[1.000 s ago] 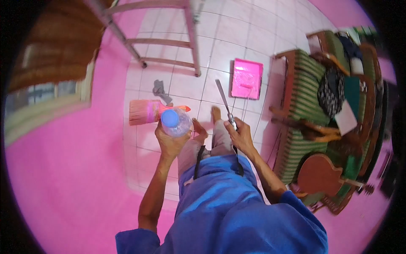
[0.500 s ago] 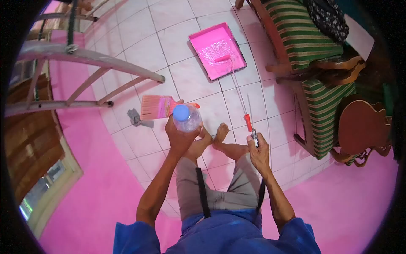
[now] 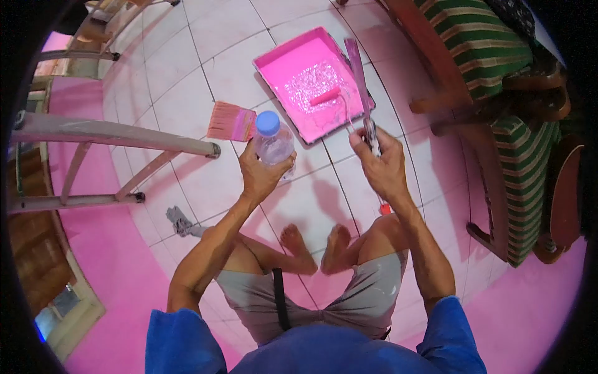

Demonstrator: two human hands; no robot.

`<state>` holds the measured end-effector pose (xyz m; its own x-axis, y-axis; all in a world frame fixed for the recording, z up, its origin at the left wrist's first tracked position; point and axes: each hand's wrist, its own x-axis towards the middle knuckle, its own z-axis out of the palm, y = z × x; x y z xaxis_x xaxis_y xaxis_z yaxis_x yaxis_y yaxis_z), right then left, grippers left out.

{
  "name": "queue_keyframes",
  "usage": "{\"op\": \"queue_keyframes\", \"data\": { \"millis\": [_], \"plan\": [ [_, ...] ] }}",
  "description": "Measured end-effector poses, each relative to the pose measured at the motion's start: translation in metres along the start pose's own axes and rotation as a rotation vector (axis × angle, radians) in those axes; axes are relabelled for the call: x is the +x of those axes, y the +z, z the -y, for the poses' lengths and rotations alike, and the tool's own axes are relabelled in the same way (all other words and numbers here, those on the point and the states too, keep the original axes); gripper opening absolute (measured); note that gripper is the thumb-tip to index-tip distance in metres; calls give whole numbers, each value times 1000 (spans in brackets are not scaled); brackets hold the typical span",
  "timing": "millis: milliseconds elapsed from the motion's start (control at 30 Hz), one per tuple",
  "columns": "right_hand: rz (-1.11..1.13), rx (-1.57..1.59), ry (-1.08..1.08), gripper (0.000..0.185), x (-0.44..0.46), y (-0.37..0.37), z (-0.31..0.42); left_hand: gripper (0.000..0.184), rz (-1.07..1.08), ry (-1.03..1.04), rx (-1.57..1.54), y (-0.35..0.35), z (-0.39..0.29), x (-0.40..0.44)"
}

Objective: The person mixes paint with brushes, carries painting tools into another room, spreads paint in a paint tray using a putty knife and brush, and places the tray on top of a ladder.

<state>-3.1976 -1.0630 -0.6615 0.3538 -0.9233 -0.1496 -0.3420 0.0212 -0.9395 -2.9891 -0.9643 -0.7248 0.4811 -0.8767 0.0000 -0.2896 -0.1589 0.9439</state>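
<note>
My left hand (image 3: 263, 173) is wrapped round a clear plastic bottle (image 3: 274, 144) with a blue cap, and a wide paint brush (image 3: 232, 121) sticks out to the left beside it in the same hand. The brush handle is hidden. In my right hand (image 3: 383, 159) is a long narrow tool (image 3: 358, 75), perhaps a knife or scraper, its blade pointing up past the tray's right edge. Beyond both hands a pink paint tray (image 3: 283, 53) lies on the floor with wet paint in it. A small roller (image 3: 326, 95) rests in the tray, its wire running toward a red handle (image 3: 385, 209).
A ladder (image 3: 118, 134) stands at the left, near the pink wall. A grey rag (image 3: 179, 220) lies on the tiles left of my legs. At the right are wooden chairs with green striped cushions (image 3: 476, 40), and part of a guitar (image 3: 567, 196) shows at the far right.
The body has lowered to a squat, and the tray and floor look closer. Both hands have moved nearer the tray, still holding the bottle, the brush and the bladed tool.
</note>
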Motion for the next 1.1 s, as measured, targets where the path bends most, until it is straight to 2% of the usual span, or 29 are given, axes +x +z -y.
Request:
{"op": "queue_keyframes", "data": {
  "millis": [100, 200, 267, 333, 400, 433, 600, 667, 700, 800, 867, 933, 1000, 1067, 1100],
  "plan": [
    [41, 167, -81, 18, 29, 11, 9, 47, -74, 47, -5, 4, 28, 28],
    [-22, 316, -162, 20, 39, 22, -6, 51, -195, 118, -36, 6, 54, 59],
    [-28, 269, -172, 19, 34, 23, -30, 53, -256, 126, -44, 13, 74, 60],
    [-104, 106, -93, 19, 26, 30, -40, 58, -379, 231, 111, 12, 79, 72],
    [-67, 179, 112, 19, 14, 38, -40, 59, -379, 205, 101, 13, 80, 71],
    [-58, 230, 136, 19, 8, 42, -39, 57, -341, 165, 92, 15, 79, 68],
    [-41, 276, 76, 22, 7, 77, -33, 52, -304, 136, 83, 24, 87, 57],
    [-141, 253, 33, 26, 15, 99, -28, 52, -313, 117, 61, 25, 88, 50],
    [-147, 248, -62, 37, 22, 108, -28, 52, -287, 140, 56, 23, 86, 47],
    [-167, 195, -80, 45, 37, 132, -11, 52, -232, 156, 66, 23, 95, 47],
    [-163, 169, -36, 42, 43, 151, -20, 51, -184, 131, 78, 27, 104, 38],
    [-151, 143, -15, 40, 51, 161, -24, 48, -235, 163, 38, 25, 103, 35],
    [-57, 104, -128, 34, 50, 165, -28, 44, -230, 120, 79, 24, 105, 32],
    [-48, 69, -131, 33, 48, 162, -23, 42, -200, 48, 46, 23, 116, 21],
    [-40, 36, -165, 33, 46, 159, -23, 44, -138, -94, 52, 21, 109, 17]
  ]
}}
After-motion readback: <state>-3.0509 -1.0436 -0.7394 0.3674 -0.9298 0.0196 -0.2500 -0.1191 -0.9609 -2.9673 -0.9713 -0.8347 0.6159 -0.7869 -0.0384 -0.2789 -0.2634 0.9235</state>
